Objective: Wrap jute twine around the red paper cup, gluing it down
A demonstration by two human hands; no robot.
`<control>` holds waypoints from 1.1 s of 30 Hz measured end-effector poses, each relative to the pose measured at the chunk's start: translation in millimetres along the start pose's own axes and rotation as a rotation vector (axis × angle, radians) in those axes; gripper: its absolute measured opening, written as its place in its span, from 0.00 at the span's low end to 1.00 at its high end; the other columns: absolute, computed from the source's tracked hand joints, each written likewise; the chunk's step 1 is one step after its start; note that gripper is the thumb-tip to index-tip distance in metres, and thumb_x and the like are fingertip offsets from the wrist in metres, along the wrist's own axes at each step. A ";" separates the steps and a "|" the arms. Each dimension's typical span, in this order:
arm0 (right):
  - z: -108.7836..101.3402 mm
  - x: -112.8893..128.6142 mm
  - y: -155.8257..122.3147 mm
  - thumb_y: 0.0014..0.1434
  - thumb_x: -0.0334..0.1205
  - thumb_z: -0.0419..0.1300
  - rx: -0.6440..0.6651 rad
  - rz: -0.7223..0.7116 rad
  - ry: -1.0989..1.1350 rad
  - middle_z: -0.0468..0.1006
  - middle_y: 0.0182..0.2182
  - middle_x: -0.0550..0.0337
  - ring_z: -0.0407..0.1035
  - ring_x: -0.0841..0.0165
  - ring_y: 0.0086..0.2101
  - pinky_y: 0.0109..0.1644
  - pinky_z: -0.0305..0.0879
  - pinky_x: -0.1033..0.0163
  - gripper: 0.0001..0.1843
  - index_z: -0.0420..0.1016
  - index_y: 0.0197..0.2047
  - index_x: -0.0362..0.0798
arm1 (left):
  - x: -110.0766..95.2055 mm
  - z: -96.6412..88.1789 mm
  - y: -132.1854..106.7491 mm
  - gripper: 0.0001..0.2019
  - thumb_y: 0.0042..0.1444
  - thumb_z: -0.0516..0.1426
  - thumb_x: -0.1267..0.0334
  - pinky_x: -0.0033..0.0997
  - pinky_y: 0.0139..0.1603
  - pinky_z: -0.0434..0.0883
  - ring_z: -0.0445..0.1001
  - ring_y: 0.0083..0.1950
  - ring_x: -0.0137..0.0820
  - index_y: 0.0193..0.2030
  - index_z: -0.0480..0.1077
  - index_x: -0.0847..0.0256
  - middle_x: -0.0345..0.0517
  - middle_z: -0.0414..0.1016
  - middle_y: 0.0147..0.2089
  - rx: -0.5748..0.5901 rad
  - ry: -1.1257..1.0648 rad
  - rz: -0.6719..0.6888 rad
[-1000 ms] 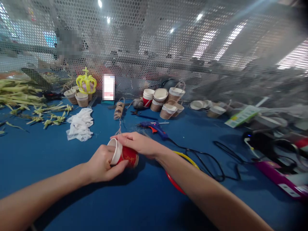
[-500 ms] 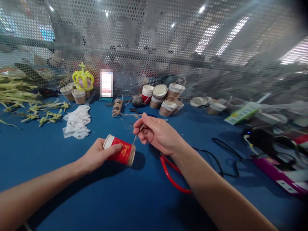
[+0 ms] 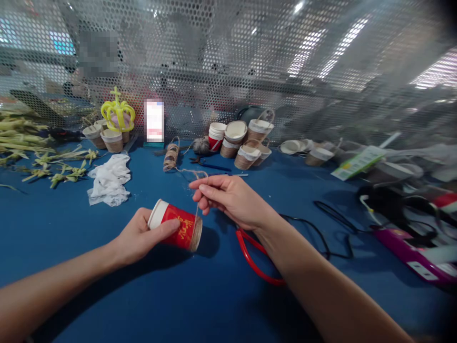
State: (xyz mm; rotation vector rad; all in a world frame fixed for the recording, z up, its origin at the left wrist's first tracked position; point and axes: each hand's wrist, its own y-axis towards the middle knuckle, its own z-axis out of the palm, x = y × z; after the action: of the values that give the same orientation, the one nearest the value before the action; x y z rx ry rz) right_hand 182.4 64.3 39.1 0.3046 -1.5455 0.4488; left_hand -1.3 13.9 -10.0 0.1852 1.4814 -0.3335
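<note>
My left hand [image 3: 139,234] is wrapped round a red and white paper cup [image 3: 178,228] lying on its side, its open rim toward the left. Brown twine [image 3: 196,234] is wound round the cup's base end. From there a strand rises to my right hand [image 3: 219,195], pinched between the fingers just above and right of the cup. The strand runs on behind the fingers toward a wound bundle of twine [image 3: 171,157] on the table. Red scissor-like handles [image 3: 255,257] lie partly hidden under my right forearm.
Twine-wrapped cups [image 3: 246,155] stand at the back beside a grey ball of yarn [image 3: 202,146]. White lace cloth [image 3: 110,180], dried husks [image 3: 21,133] and a yellow crown [image 3: 117,114] are on the left. A purple power strip [image 3: 403,252] with black cables [image 3: 321,238] lies to the right.
My right hand has shifted slightly left and turned, its fingers now straighter across the strand. The cup has tipped a little in my left hand. The view has shifted slightly.
</note>
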 end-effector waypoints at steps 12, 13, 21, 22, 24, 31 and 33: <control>-1.2 -5.6 2.9 0.53 0.32 0.54 0.037 0.016 -0.117 0.72 0.24 0.63 0.63 0.80 0.20 0.22 0.61 0.72 0.08 0.73 0.35 0.41 | 1.9 -1.6 -2.9 0.18 0.52 0.52 0.60 0.21 0.15 0.47 0.47 0.17 0.20 0.15 0.57 0.64 0.34 0.52 0.15 0.060 0.251 0.202; -1.0 -6.0 3.0 0.54 0.32 0.54 0.037 0.007 -0.155 0.72 0.24 0.63 0.62 0.80 0.20 0.22 0.61 0.72 0.08 0.73 0.35 0.41 | 2.5 -2.0 -2.9 0.18 0.52 0.52 0.60 0.21 0.15 0.47 0.47 0.17 0.20 0.14 0.57 0.63 0.34 0.52 0.15 0.056 0.269 0.213; 3.0 -6.0 1.6 0.54 0.33 0.53 0.018 -0.007 -0.422 0.74 0.25 0.60 0.57 0.79 0.19 0.22 0.56 0.71 0.10 0.75 0.31 0.43 | 3.7 -4.2 -3.8 0.19 0.53 0.52 0.63 0.21 0.15 0.48 0.49 0.17 0.20 0.14 0.56 0.63 0.34 0.52 0.14 0.029 0.383 0.345; 3.8 -5.5 1.3 0.54 0.33 0.52 0.015 -0.006 -0.445 0.76 0.28 0.59 0.57 0.79 0.19 0.22 0.56 0.70 0.10 0.75 0.29 0.43 | 3.4 -4.2 -4.4 0.19 0.53 0.52 0.63 0.21 0.15 0.48 0.49 0.16 0.20 0.14 0.56 0.63 0.34 0.52 0.14 0.028 0.393 0.361; 5.3 -4.8 0.7 0.54 0.32 0.52 0.018 -0.014 -0.494 0.77 0.36 0.58 0.59 0.79 0.20 0.24 0.57 0.69 0.11 0.75 0.26 0.44 | 2.6 -4.2 -5.4 0.19 0.53 0.52 0.64 0.21 0.15 0.49 0.50 0.16 0.19 0.13 0.55 0.63 0.34 0.52 0.14 0.029 0.421 0.392; 6.7 -10.4 2.1 0.54 0.33 0.54 0.019 -0.028 -0.614 0.79 0.35 0.58 0.69 0.67 0.35 0.40 0.62 0.62 0.13 0.76 0.40 0.45 | 0.8 -3.5 -6.7 0.19 0.53 0.52 0.67 0.22 0.16 0.51 0.50 0.15 0.19 0.13 0.53 0.62 0.33 0.51 0.13 -0.013 0.508 0.506; 6.0 -12.4 2.8 0.54 0.33 0.53 0.022 -0.034 -0.626 0.79 0.36 0.58 0.69 0.67 0.35 0.41 0.62 0.61 0.13 0.76 0.41 0.45 | 0.9 -3.1 -6.8 0.19 0.53 0.52 0.68 0.22 0.17 0.51 0.50 0.16 0.19 0.13 0.53 0.62 0.33 0.50 0.13 -0.022 0.511 0.523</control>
State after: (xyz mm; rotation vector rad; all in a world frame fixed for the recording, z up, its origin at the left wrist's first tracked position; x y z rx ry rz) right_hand 176.2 63.0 26.5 0.5212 -2.1400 0.3593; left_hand -6.4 8.4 -10.5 0.6633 1.8659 0.1696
